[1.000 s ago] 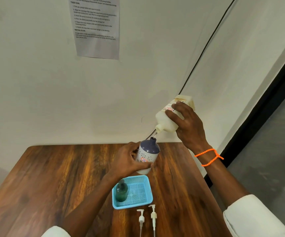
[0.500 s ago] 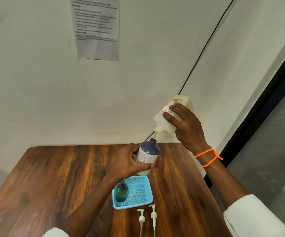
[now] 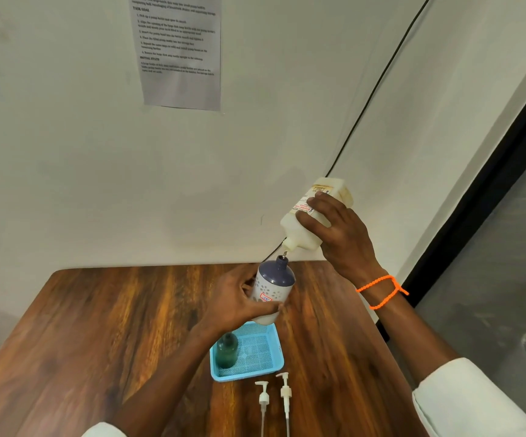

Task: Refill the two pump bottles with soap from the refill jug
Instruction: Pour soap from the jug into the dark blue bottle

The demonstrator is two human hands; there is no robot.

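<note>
The tabletop (image 3: 97, 326) is bare wood to the left; its far edge meets the wall. The right hand (image 3: 342, 236), fingers wrapped, tips the refill jug (image 3: 299, 228) spout-down just above the purple-topped bottle (image 3: 272, 287), gripped by the left hand (image 3: 236, 301) above the blue basket (image 3: 249, 370). One green bottle (image 3: 226, 350) stands inside; two pump heads (image 3: 274, 397) lie nearer.

Cream jug (image 3: 306, 228); navy-topped dotted bottle (image 3: 272, 287); seemingly green bottle (image 3: 226, 350); blue basket (image 3: 255, 369).
</note>
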